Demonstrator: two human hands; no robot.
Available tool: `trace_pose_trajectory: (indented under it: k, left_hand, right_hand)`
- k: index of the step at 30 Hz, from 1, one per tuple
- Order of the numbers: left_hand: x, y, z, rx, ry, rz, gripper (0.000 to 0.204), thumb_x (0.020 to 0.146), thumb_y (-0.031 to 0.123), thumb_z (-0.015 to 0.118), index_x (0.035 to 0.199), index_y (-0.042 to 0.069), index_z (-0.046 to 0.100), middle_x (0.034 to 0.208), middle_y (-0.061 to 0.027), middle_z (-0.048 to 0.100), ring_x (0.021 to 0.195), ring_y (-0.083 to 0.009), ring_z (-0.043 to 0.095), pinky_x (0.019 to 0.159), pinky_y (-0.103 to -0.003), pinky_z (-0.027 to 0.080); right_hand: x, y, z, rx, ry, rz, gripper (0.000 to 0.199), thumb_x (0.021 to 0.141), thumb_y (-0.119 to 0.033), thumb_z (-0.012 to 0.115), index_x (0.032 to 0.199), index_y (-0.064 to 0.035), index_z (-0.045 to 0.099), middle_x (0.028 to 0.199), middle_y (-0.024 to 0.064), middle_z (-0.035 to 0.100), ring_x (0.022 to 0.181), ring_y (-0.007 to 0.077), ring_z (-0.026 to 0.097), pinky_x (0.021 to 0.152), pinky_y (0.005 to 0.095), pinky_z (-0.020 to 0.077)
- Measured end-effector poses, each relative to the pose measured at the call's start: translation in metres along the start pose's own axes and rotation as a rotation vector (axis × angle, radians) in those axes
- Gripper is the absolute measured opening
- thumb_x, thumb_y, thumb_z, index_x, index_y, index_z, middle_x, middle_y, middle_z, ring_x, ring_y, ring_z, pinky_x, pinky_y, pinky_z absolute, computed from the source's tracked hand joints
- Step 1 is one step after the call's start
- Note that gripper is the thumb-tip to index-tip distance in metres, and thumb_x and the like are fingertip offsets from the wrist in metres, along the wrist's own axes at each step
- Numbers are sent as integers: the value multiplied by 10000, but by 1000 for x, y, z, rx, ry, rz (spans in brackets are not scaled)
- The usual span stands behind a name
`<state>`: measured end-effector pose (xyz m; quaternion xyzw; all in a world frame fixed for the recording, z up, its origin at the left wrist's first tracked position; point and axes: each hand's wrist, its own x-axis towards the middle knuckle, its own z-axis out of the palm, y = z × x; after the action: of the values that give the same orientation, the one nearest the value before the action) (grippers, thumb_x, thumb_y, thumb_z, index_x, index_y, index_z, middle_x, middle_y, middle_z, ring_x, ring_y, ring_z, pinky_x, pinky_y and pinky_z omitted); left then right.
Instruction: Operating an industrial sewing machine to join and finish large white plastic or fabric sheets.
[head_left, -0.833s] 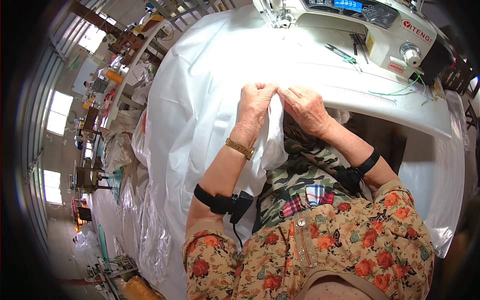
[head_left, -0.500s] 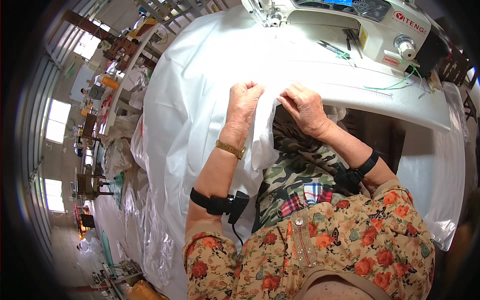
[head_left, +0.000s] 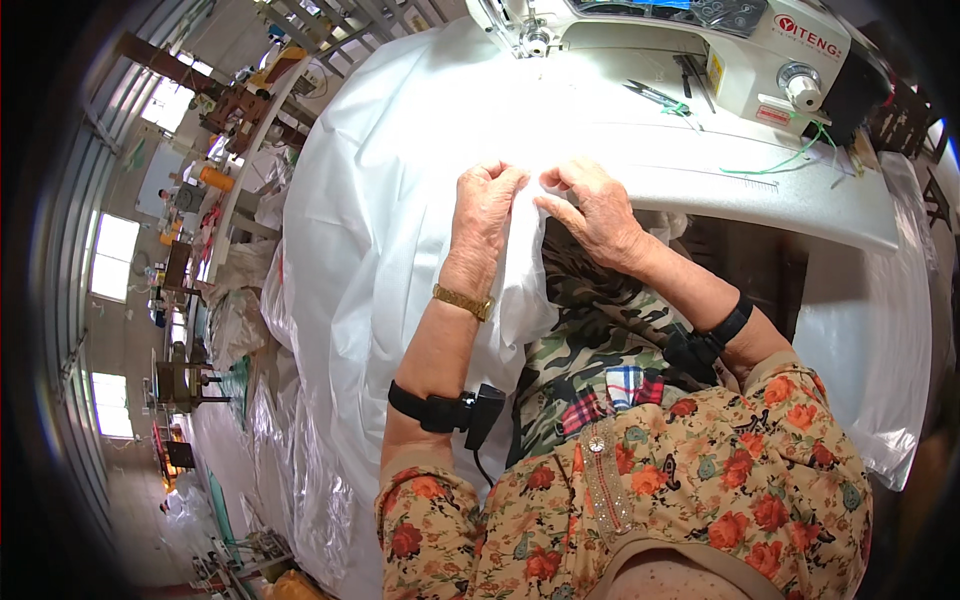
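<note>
A large sheet of white cloth (head_left: 380, 210) spreads over the table's left part and hangs down beside my lap. My left hand (head_left: 486, 205) is closed in a pinch on the cloth near its right-hand edge. Just to the right, my right hand (head_left: 592, 210) reaches to that same edge, thumb and forefinger parted, with no cloth plainly gripped between them. A folded strip of the cloth (head_left: 522, 270) hangs between the two hands onto my camouflage-patterned lap. Glare washes out the cloth beyond my fingertips.
A white sewing machine (head_left: 745, 60) stands at the far side, its needle area (head_left: 535, 42) above the cloth. Dark-handled tools (head_left: 655, 95) and green thread (head_left: 790, 160) lie on the white tabletop (head_left: 690, 180). Clear plastic sheeting (head_left: 300, 470) lies at the left.
My right hand has shifted slightly left toward the cloth edge, and its thumb and forefinger have parted. My left hand keeps its pinch almost in place.
</note>
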<state>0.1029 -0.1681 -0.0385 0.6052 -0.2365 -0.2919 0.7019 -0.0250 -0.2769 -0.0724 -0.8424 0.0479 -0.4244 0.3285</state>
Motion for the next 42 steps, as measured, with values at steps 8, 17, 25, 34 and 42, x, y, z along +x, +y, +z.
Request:
trace_pose_trajectory:
  k: [8, 17, 25, 34, 42]
  left_hand:
    - [0, 4, 2, -89, 8, -74, 59, 879, -6, 640, 820, -1, 647, 749, -7, 614, 644, -63, 565, 555, -211, 457]
    - [9, -3, -11, -259, -9, -82, 68, 900, -1, 602, 841, 12, 635, 803, -50, 647, 703, -133, 627, 645, -265, 538]
    - [42, 13, -55, -400, -166, -116, 71, 923, -20, 568, 894, -24, 633, 894, -97, 676, 786, -180, 659, 739, -318, 569]
    - [48, 13, -74, -351, -138, -160, 85, 956, 7, 585, 979, -33, 656, 962, -119, 702, 868, -193, 703, 817, -329, 609]
    - [39, 30, -59, -106, -253, -66, 94, 946, 12, 598, 876, -23, 650, 812, -42, 674, 682, -104, 632, 677, -240, 551]
  right_hand:
    - [8, -2, 3, 458, -127, 369, 181, 896, -160, 657, 956, 11, 656, 812, 131, 665, 741, 221, 636, 732, 350, 518]
    - [15, -8, 6, 391, -84, 166, 166, 924, -165, 643, 980, -9, 655, 781, 120, 637, 707, 202, 611, 694, 323, 506]
    - [-11, 1, 12, 287, 123, -34, 65, 903, 3, 652, 935, -27, 603, 899, 113, 629, 831, 262, 608, 789, 335, 484]
    - [-88, 19, 31, 31, -1304, 149, 183, 876, -236, 680, 904, -56, 669, 794, 153, 692, 818, 392, 674, 750, 474, 513]
    - [-5, -4, -13, -242, 47, -91, 212, 915, -279, 628, 907, -68, 655, 845, 164, 644, 780, 337, 624, 728, 456, 493]
